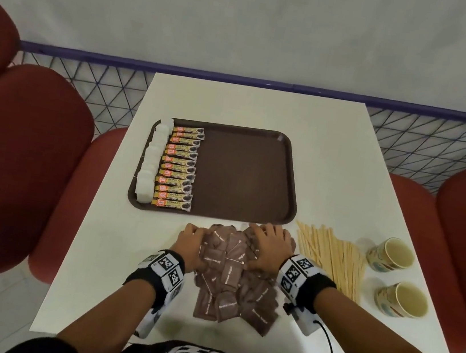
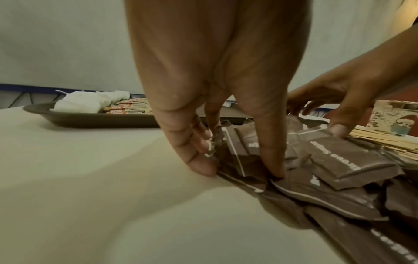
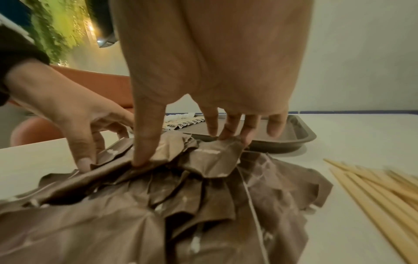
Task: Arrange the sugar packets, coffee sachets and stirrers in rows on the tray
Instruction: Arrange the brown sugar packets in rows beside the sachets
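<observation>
A loose pile of brown sugar packets [image 1: 234, 278] lies on the white table just in front of the brown tray [image 1: 244, 175]. My left hand [image 1: 197, 238] is at the pile's left edge; in the left wrist view its curled fingers and thumb pinch a few packets [image 2: 235, 148]. My right hand [image 1: 264, 240] rests on the pile's far right part, with spread fingers [image 3: 213, 127] and thumb touching the top packets [image 3: 212, 160]. On the tray's left side sit a column of white sugar packets [image 1: 149, 164] and a column of coffee sachets [image 1: 179, 168]. Wooden stirrers [image 1: 331, 259] lie in a heap right of the pile.
Two paper cups [image 1: 391, 255] [image 1: 403, 300] stand near the table's right edge beyond the stirrers. Red chairs [image 1: 18, 164] flank the table on both sides. A mesh fence [image 1: 113, 84] runs behind the far table edge. Most of the tray's floor [image 1: 253, 149] shows bare brown surface.
</observation>
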`<state>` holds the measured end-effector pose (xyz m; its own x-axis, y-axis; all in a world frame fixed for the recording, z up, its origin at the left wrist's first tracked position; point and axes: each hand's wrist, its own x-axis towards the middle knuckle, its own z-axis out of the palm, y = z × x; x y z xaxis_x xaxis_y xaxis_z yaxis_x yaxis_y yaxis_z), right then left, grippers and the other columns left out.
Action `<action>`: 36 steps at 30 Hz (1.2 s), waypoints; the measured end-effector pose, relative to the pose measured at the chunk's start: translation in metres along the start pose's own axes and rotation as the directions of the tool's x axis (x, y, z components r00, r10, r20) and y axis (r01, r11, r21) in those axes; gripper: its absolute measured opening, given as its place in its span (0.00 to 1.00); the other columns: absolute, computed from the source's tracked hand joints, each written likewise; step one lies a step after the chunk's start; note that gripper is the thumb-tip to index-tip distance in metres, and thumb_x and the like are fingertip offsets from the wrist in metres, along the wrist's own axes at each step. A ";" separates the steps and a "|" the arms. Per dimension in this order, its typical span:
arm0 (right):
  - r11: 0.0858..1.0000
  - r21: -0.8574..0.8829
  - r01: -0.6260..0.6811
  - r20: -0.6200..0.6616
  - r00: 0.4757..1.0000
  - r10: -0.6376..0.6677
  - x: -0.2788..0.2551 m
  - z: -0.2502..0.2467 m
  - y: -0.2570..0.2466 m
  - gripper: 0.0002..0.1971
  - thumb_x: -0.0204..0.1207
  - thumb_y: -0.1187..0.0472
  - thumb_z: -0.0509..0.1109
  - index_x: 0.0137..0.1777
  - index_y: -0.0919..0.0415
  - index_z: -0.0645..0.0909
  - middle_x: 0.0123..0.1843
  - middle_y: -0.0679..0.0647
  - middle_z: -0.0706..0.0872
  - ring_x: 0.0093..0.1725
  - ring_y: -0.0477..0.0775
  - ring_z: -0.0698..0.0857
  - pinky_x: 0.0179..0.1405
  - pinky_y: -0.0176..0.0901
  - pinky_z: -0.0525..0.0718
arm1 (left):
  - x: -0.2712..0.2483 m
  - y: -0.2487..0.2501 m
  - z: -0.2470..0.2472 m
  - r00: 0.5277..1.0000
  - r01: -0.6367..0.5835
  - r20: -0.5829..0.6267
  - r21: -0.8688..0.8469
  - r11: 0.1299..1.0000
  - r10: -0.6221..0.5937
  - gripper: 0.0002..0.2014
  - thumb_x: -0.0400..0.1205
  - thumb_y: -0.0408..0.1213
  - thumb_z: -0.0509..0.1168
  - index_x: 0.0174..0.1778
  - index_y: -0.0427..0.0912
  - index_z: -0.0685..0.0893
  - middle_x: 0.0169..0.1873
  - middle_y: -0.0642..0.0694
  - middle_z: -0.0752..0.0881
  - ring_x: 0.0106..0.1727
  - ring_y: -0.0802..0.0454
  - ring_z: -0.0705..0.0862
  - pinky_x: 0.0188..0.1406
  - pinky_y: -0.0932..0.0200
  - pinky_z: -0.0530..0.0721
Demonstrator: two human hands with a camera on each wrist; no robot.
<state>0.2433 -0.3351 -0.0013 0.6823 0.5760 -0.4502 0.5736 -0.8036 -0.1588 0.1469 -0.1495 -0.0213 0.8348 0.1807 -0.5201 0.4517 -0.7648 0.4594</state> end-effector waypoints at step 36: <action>0.685 0.725 0.067 0.031 0.991 -0.129 0.032 -0.007 -0.049 0.29 0.69 0.70 0.74 0.66 0.57 0.65 0.53 0.54 0.81 0.55 0.54 0.82 0.58 0.46 0.82 | 0.003 -0.035 -0.023 0.971 -0.230 -0.097 -0.615 0.755 0.217 0.30 0.71 0.29 0.76 0.63 0.48 0.68 0.54 0.48 0.75 0.48 0.56 0.80 0.43 0.68 0.84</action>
<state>0.2406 -0.2767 -0.0014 0.5881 0.6701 -0.4529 0.1101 -0.6211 -0.7760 0.1411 -0.1074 -0.0224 0.9396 0.0698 -0.3352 0.3420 -0.2386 0.9089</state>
